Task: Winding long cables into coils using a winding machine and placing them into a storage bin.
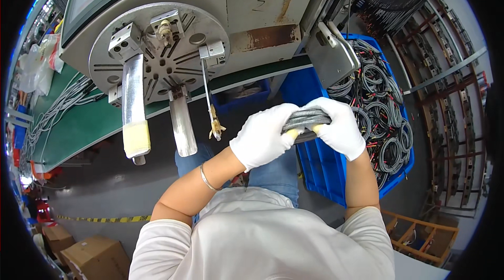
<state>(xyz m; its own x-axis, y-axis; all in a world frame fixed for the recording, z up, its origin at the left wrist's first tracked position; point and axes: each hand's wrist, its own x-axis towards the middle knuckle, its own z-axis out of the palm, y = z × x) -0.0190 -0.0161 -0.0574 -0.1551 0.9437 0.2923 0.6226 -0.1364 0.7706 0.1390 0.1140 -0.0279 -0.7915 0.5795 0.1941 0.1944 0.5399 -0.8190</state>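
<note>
A coil of grey braided cable (306, 118) is held in front of my body, between both hands. White-gloved, my left hand (265, 135) wraps its fingers round the coil's left side. On the right side my right hand (338, 126), gloved the same way, grips it too. Yellow shows at the thumb tips of both gloves. The far underside of the coil is hidden by the gloves. Left of my hands stands a round slotted metal disc (152, 64) on a machine, with metal arms projecting toward me; one metal arm (133, 91) has yellow wrapping (136, 138) near its end.
Right of me, a blue bin (401, 172) holds several coiled cables (375, 117). The pale machine housing (270, 12) spans the far side. Loose grey cables (58, 106) lie on a green table (73, 133) at left. Cardboard boxes (97, 256) and a wooden divided tray (420, 235) sit lower down.
</note>
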